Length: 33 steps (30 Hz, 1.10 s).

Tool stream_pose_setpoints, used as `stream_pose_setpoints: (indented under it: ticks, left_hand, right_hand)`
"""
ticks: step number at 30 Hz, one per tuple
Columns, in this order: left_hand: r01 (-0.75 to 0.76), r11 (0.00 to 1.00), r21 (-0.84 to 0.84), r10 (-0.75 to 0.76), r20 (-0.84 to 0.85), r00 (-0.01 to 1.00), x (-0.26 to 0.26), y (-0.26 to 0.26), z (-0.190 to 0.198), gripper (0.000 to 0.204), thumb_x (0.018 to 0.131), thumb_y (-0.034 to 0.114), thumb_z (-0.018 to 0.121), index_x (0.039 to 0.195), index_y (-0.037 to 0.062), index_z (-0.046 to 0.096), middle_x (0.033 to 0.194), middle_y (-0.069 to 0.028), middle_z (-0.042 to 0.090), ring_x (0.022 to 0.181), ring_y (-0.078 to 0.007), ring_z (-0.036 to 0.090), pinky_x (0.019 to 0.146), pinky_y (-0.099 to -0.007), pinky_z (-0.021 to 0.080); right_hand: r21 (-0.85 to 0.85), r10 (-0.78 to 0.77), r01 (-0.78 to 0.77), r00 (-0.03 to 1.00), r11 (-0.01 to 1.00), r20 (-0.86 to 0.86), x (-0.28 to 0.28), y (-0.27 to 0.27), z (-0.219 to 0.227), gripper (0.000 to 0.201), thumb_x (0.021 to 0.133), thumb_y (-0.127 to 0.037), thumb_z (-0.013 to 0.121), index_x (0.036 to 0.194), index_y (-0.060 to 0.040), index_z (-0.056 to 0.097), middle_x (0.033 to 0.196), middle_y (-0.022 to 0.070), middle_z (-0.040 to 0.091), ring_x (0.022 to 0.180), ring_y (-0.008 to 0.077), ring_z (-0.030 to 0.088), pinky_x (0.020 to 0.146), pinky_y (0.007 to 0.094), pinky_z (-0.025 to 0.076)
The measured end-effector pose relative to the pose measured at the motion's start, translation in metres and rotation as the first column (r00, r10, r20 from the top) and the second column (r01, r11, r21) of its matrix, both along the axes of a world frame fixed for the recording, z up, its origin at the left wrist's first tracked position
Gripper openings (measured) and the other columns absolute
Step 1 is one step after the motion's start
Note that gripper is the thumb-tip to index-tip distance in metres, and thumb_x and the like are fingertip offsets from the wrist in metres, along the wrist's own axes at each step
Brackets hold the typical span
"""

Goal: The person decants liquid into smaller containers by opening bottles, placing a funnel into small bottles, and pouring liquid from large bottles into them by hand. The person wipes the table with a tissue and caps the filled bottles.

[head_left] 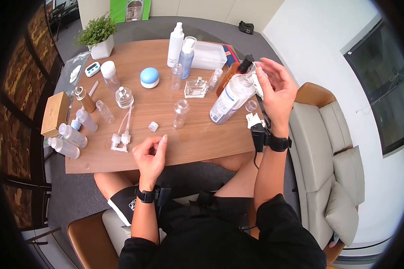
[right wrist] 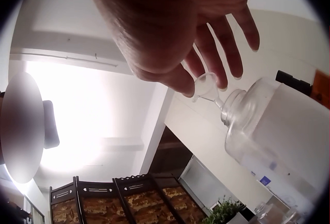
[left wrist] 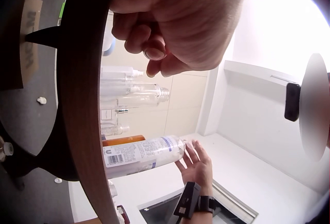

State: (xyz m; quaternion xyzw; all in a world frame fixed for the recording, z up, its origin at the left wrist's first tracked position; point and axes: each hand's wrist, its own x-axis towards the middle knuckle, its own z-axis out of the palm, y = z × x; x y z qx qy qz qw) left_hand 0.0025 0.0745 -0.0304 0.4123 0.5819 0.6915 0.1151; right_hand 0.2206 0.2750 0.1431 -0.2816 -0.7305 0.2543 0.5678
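Note:
A small clear funnel (right wrist: 207, 86) is pinched between the thumb and fingers of my right hand (head_left: 276, 85), its narrow spout right at the open neck of a large clear bottle (head_left: 231, 99). That bottle stands on the right side of the table with a printed label (left wrist: 142, 153) facing the left wrist view. My left hand (head_left: 149, 154) is idle over the front edge of the table, fingers loosely curled and thumb extended, holding nothing. Nearest to it are a small clear cap (head_left: 153, 126) and two white pump heads (head_left: 120, 141) with long tubes. An uncapped clear bottle (head_left: 180, 114) stands between the hands.
Several small bottles (head_left: 73, 135) line the left edge beside a cardboard box (head_left: 55, 114). Behind stand a blue-lidded jar (head_left: 149, 78), a white spray bottle (head_left: 175, 45), a clear plastic box (head_left: 208, 56) and an amber bottle (head_left: 228, 79). Crumpled white tissue (head_left: 254, 120) lies at the right edge.

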Motion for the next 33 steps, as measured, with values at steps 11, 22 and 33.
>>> stream_pose_setpoints:
  ticks: [11, 22, 33]
  left_hand:
    - [0.006, 1.0, -0.011, -0.006, -0.003, 1.0, 0.0, 0.001, 0.0, 0.014, 0.093, 0.006, 0.08, 0.083, -0.0016, 0.073, 0.057, 0.0048, 0.047, 0.053, -0.0032, 0.038, 0.049, -0.0237, 0.029]
    - [-0.037, 0.999, -0.014, 0.036, -0.056, 0.998, 0.001, 0.001, 0.003, 0.017, 0.093, 0.009, 0.081, 0.081, -0.0015, 0.073, 0.054, 0.0023, 0.045, 0.051, -0.0047, 0.038, 0.048, -0.025, 0.03]
    - [-0.004, 1.0, -0.027, 0.004, 0.004, 1.0, 0.001, 0.0, 0.003, 0.017, 0.093, 0.01, 0.081, 0.082, -0.0011, 0.074, 0.054, 0.0031, 0.047, 0.051, -0.0044, 0.038, 0.048, -0.025, 0.03]
  right_hand:
    - [-0.019, -0.035, 0.036, 0.999, 0.999, 0.036, 0.009, 0.002, -0.004, 0.031, 0.091, -0.005, 0.081, 0.12, 0.0013, 0.072, 0.11, 0.0127, 0.078, 0.109, 0.0181, 0.072, 0.101, 0.0325, 0.054]
    - [0.13, 0.122, -0.116, 0.992, 0.985, -0.033, -0.053, -0.055, -0.019, 0.033, 0.086, -0.003, 0.083, 0.118, 0.0012, 0.074, 0.109, 0.011, 0.078, 0.104, 0.018, 0.073, 0.097, 0.0318, 0.054]
    - [0.014, 0.242, -0.249, 0.951, 0.968, 0.193, -0.087, -0.055, -0.067, 0.035, 0.089, -0.004, 0.081, 0.123, 0.0004, 0.072, 0.114, 0.0127, 0.078, 0.109, 0.0189, 0.073, 0.1, 0.0339, 0.055]
